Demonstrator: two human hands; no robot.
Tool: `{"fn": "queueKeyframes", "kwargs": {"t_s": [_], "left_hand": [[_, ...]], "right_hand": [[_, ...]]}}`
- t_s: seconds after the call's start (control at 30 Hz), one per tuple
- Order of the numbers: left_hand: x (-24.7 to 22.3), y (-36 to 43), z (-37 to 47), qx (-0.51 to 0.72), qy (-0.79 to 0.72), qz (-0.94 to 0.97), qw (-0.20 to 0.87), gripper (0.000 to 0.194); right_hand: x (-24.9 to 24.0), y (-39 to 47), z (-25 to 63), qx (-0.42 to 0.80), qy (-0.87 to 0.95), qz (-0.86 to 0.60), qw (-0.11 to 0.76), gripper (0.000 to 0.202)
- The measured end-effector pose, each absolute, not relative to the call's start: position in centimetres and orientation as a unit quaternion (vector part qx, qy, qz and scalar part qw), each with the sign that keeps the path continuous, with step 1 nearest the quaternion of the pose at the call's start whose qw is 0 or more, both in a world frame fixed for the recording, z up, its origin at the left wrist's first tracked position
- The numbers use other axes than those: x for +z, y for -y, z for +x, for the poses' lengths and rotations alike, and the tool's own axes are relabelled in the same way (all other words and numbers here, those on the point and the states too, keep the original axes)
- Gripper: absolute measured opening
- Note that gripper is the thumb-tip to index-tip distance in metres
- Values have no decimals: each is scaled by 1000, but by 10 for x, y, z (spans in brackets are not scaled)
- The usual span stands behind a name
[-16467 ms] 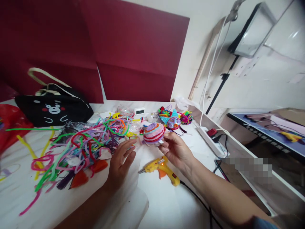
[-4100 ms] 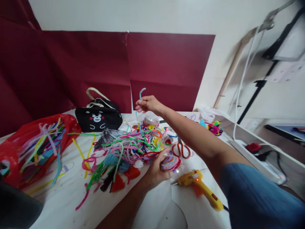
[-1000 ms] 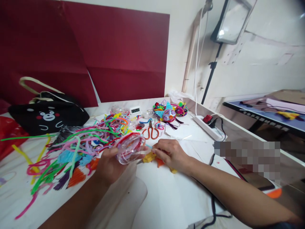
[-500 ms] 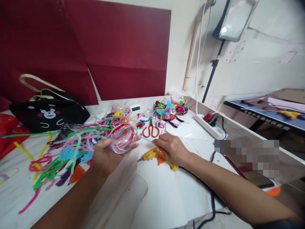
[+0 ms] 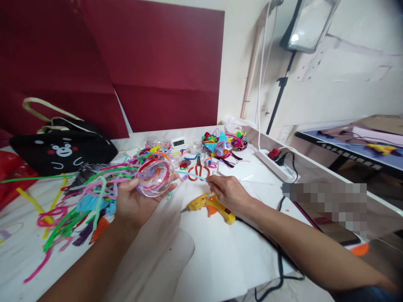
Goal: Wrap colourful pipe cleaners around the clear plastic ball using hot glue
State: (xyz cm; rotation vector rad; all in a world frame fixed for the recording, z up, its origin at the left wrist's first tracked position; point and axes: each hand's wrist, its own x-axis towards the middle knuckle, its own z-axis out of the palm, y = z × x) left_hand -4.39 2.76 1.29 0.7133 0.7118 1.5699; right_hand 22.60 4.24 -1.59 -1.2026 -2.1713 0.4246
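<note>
My left hand [image 5: 137, 205] is wrapped round a clear plastic ball [image 5: 154, 178] with red, purple and orange strips showing in it. A thin light blue strip [image 5: 192, 175] stretches from beside the ball to my right hand [image 5: 228, 191], whose fingertips pinch its end. Below my right hand lies a yellow glue gun [image 5: 201, 202], nozzle to the left. Orange-handled scissors [image 5: 199, 171] rest just behind the strip. Left of the ball spreads a pile of coloured pipe cleaners [image 5: 100, 188].
A black bag [image 5: 63, 149] stands at the back left. Colourful decorated balls [image 5: 222, 147] and a small digital clock [image 5: 178, 143] sit at the back. On the right are a white power strip [image 5: 277, 165], a phone [image 5: 327, 230] and the black cord [image 5: 280, 260].
My left hand has moved slightly left with the ball. My right hand has shifted a little right, and more of the light blue strip shows between them.
</note>
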Motion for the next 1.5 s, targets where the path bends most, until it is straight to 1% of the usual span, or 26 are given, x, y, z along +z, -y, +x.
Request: {"fn": "queueKeyframes", "kwargs": {"t_s": [0.07, 0.17, 0.27, 0.3, 0.37, 0.5, 0.57, 0.67, 0.77, 0.83, 0.9, 1.0, 1.13, 1.23, 1.33, 1.5], "left_hand": [[13, -27, -42, 676, -317, 296, 596, 76], [14, -26, -40, 677, -327, 294, 590, 74], [15, -25, -39, 672, -329, 304, 589, 72], [16, -25, -39, 671, -328, 306, 590, 72], [17, -25, -40, 672, -322, 305, 594, 71], [17, -25, -40, 681, -316, 296, 591, 73], [17, -24, -39, 677, -318, 304, 589, 75], [15, -24, -38, 668, -314, 321, 592, 72], [12, -24, -39, 661, -303, 330, 603, 63], [9, -24, -42, 649, -294, 344, 611, 55], [5, -23, -45, 625, -289, 375, 620, 50], [-1, -20, -49, 575, -303, 418, 634, 49], [-2, -15, -46, 550, -318, 439, 636, 56], [1, -13, -42, 562, -305, 440, 630, 53], [2, -14, -39, 565, -292, 426, 643, 48], [-5, -20, -40, 539, -302, 411, 670, 48]], "right_hand": [[-16, -43, 225, 194, 794, -468, 335, 18], [-18, -46, 222, 289, 738, -472, 387, 18], [-21, -50, 221, 390, 684, -459, 412, 19], [-22, -51, 220, 405, 675, -457, 415, 18], [-22, -51, 220, 404, 672, -460, 417, 17], [-21, -48, 223, 307, 721, -477, 398, 17], [-20, -47, 224, 293, 718, -481, 410, 16], [-20, -50, 224, 353, 674, -478, 439, 11], [-23, -57, 224, 432, 629, -470, 443, 10], [-24, -59, 224, 449, 627, -460, 440, 7], [-23, -58, 224, 430, 663, -443, 424, 1], [-17, -50, 223, 419, 712, -403, 394, 14], [-8, -39, 222, 512, 672, -339, 414, 43], [-5, -38, 221, 575, 620, -310, 434, 60], [-7, -43, 221, 586, 595, -296, 462, 64], [-12, -56, 227, 549, 578, -316, 515, 61]]}}
